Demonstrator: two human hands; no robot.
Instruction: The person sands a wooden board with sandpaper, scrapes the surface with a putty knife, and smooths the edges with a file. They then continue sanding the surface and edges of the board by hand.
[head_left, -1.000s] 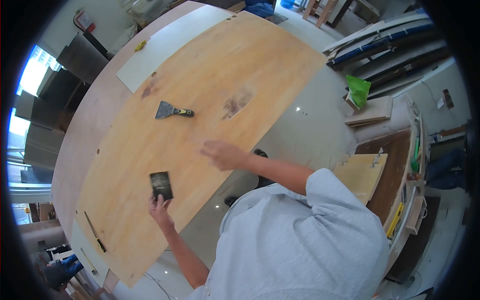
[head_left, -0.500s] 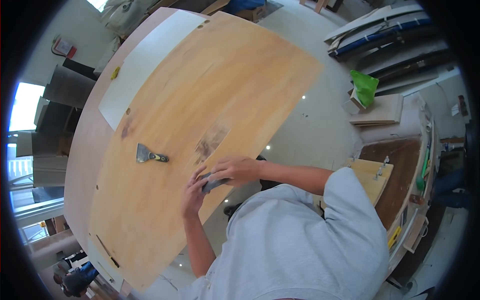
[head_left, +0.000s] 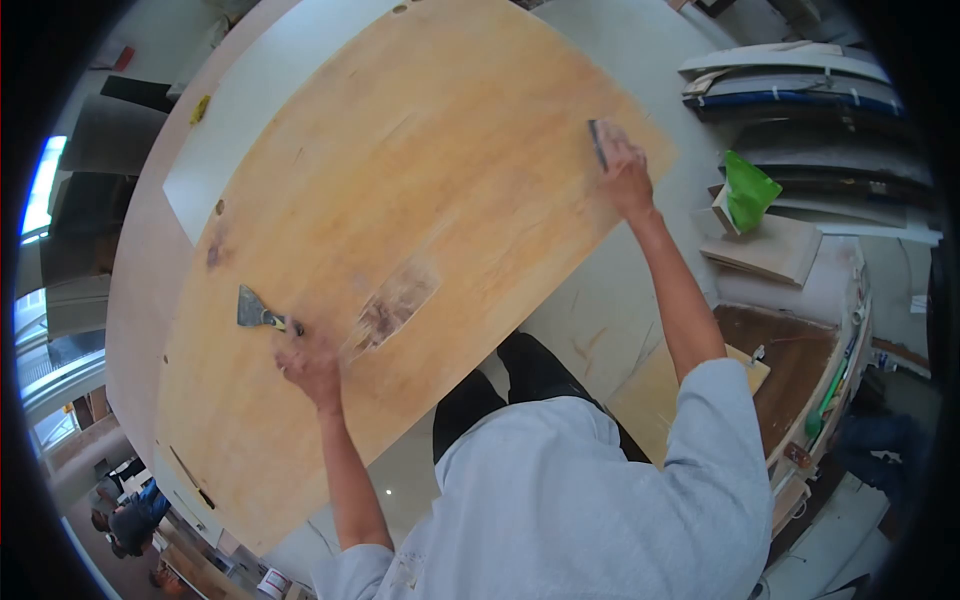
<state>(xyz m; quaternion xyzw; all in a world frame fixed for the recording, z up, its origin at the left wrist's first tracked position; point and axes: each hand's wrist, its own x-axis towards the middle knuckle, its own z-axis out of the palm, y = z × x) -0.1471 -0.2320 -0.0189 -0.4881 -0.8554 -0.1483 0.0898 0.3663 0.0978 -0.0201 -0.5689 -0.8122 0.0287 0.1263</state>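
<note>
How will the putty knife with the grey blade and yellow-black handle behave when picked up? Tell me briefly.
The putty knife lies flat on the large plywood sheet, so it probably won't roll. Its thin blade likely flexes a little, while the handle looks rigid. It seems light enough for the left hand, beside the handle, to lift easily.

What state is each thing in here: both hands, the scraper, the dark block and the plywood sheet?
Left hand: on the plywood, at the scraper's handle; grip unclear.
Right hand: closed on the dark block, at the sheet's far right edge.
Dark block: held against the plywood.
Scraper: lying flat, blade pointing left.
Plywood sheet: lying flat, with a dark smeared patch near its middle.
Green bag: resting on stacked boards.
</note>
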